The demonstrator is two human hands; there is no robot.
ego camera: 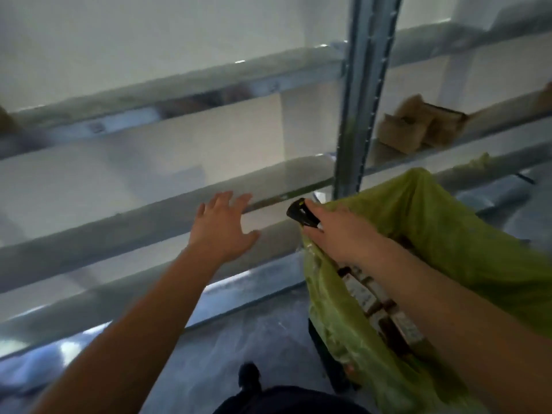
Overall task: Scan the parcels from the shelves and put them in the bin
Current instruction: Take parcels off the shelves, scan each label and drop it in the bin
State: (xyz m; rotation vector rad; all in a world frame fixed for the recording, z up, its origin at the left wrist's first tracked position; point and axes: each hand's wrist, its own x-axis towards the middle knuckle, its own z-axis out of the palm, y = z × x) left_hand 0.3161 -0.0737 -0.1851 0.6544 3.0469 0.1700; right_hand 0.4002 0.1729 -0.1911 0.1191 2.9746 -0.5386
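Observation:
My left hand (222, 227) is stretched out flat with spread fingers in front of a metal shelf (149, 216), holding nothing. My right hand (334, 231) grips a black handheld scanner (300, 212) over the near-left rim of the bin. The bin is lined with a green bag (442, 234) and holds several boxed parcels (376, 303) with white labels, partly hidden by my right forearm. Brown cardboard parcels (418, 125) lie on the shelf to the right of the upright post. The picture is motion-blurred.
A grey steel upright (361, 94) divides the two shelf bays. More blurred brown parcels sit on the upper left shelf (191, 101). The floor (239, 333) is grey concrete; my dark shoe (249, 376) shows at the bottom.

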